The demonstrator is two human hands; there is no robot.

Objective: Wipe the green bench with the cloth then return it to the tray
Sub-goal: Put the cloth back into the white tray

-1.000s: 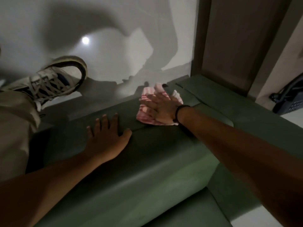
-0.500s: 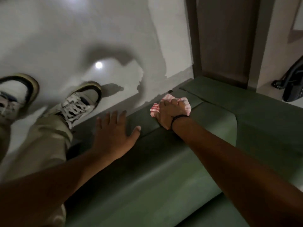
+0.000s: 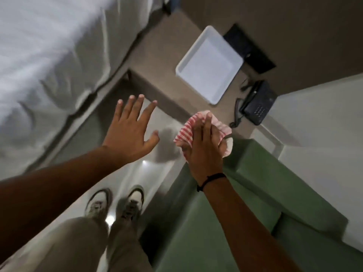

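My right hand (image 3: 204, 146) holds the red-and-white striped cloth (image 3: 186, 128) bunched in its palm, lifted in the air above the near end of the green bench (image 3: 245, 193). The bench runs along the lower right. My left hand (image 3: 129, 130) floats over the floor with fingers spread and nothing in it. The white tray (image 3: 209, 65) lies on a brown side table (image 3: 157, 55) beyond both hands; nothing is in it.
A dark telephone (image 3: 257, 103) with a coiled cord sits right of the tray, and a black flat item (image 3: 249, 48) lies behind it. A bed with white sheets (image 3: 49, 55) fills the left. My two shoes (image 3: 115, 203) stand on the glossy floor.
Both hands have come up off the bench. The right hand lifted the cloth with it, and the view swung up so the tray, table and bed appear.
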